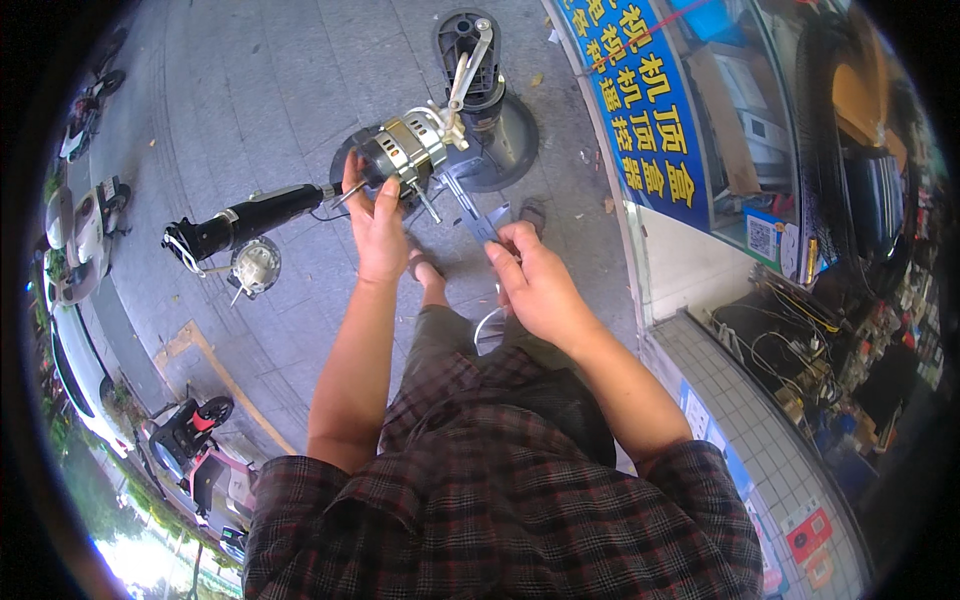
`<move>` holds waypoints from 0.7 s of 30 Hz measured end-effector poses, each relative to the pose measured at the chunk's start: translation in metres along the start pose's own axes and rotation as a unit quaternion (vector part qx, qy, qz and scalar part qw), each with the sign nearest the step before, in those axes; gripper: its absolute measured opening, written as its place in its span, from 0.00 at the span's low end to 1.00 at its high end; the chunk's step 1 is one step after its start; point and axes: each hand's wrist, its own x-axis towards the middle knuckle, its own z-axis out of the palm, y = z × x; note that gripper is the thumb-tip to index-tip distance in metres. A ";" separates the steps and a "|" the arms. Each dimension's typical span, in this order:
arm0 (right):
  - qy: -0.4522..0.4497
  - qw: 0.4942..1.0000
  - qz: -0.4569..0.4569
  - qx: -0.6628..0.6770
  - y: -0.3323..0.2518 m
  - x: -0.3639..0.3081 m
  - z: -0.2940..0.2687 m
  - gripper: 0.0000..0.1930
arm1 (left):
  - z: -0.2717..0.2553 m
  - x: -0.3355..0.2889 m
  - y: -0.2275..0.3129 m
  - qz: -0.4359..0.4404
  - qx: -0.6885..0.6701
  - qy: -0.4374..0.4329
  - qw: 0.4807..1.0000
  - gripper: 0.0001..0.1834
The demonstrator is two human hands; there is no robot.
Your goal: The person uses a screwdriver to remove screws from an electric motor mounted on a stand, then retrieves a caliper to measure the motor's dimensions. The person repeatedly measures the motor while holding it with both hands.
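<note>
My left hand [378, 225] grips a small electric fan motor [405, 150] with a metal core and white plastic parts, held up in front of me. My right hand [535, 280] holds a grey tool [470, 212] whose tip reaches up to the underside of the motor. A white cable [487, 325] hangs below my right hand. Beneath the motor on the pavement stands a dark grey round fan base [505, 135] with its upright column [470, 55].
A black fan pole part [240, 225] and a round white piece [256, 266] lie on the grey paving at left. Scooters [190, 440] are parked at lower left. A blue sign [640, 100] and a tiled shop ledge [740, 400] with cluttered wires run along the right.
</note>
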 end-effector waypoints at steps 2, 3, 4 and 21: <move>0.050 0.992 -0.091 -0.075 0.004 0.002 0.006 0.15 | 0.000 0.001 -0.002 0.009 -0.011 -0.006 1.000 0.43; 0.075 0.984 -0.125 -0.103 0.004 0.003 0.009 0.14 | 0.000 0.002 -0.002 0.014 -0.016 -0.008 1.000 0.43; 0.085 0.979 -0.142 -0.119 0.003 0.003 0.010 0.14 | -0.001 0.001 -0.002 0.012 -0.016 -0.008 1.000 0.43; 0.086 0.950 -0.236 -0.185 0.000 0.012 0.016 0.11 | 0.007 -0.002 0.004 0.006 0.013 -0.003 1.000 0.44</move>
